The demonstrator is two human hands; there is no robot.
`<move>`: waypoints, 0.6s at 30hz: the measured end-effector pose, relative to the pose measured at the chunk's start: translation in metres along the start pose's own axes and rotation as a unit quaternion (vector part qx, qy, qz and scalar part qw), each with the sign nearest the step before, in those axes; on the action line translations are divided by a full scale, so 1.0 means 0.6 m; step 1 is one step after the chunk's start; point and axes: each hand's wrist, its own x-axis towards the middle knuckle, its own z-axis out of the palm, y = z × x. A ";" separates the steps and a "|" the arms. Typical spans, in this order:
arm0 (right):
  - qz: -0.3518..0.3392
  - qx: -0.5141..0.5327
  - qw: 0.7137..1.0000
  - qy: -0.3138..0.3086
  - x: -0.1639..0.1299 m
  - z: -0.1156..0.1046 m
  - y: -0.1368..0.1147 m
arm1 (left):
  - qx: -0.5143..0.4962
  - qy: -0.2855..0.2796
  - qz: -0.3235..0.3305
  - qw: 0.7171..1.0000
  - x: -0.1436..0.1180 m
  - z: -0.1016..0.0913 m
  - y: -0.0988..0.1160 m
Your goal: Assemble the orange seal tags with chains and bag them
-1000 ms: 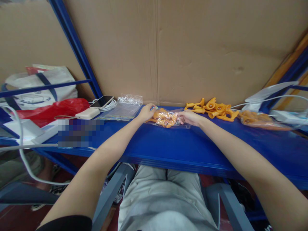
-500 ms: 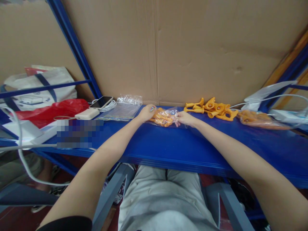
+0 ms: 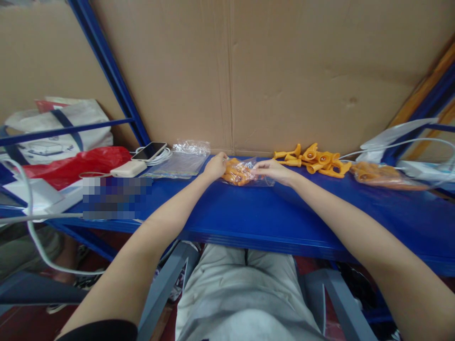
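A clear plastic bag (image 3: 237,172) with several orange plastic parts inside lies on the blue shelf, between my two hands. My left hand (image 3: 215,166) is closed on the bag's left end, its fingertips partly hidden behind the hand. From the other side my right hand (image 3: 273,171) reaches over the bag, fingers stretched out and their tips at the plastic near the orange parts. The bag's loose right end shows under that hand. Just beyond my right hand is a pile of loose orange plastic parts (image 3: 324,160), some with a round metal-looking spot.
Flat clear bags (image 3: 181,161) lie left of my left hand, beside a phone (image 3: 151,151), a white cable and a power bank (image 3: 128,168). A filled bag (image 3: 386,177) rests at right. Cardboard (image 3: 284,71) stands behind the blue shelf (image 3: 245,213).
My right hand has let go of the bag's right end and moved slightly left over the bag, its fingers now stretched out. The left hand has stayed at the left end.
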 end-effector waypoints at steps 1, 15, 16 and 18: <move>-0.005 -0.014 1.000 0.002 0.001 0.004 0.001 | -0.006 0.008 0.000 1.000 0.000 0.000 -0.001; 0.037 -0.383 0.874 0.299 0.009 -0.036 0.015 | -0.231 0.020 -0.003 0.973 0.005 -0.010 0.006; 0.033 -0.387 0.865 0.318 0.009 -0.039 0.018 | -0.232 0.035 -0.008 0.972 0.006 -0.007 0.004; 0.024 -0.381 0.853 0.355 0.011 -0.045 0.026 | -0.219 0.058 -0.029 0.974 0.008 -0.001 -0.002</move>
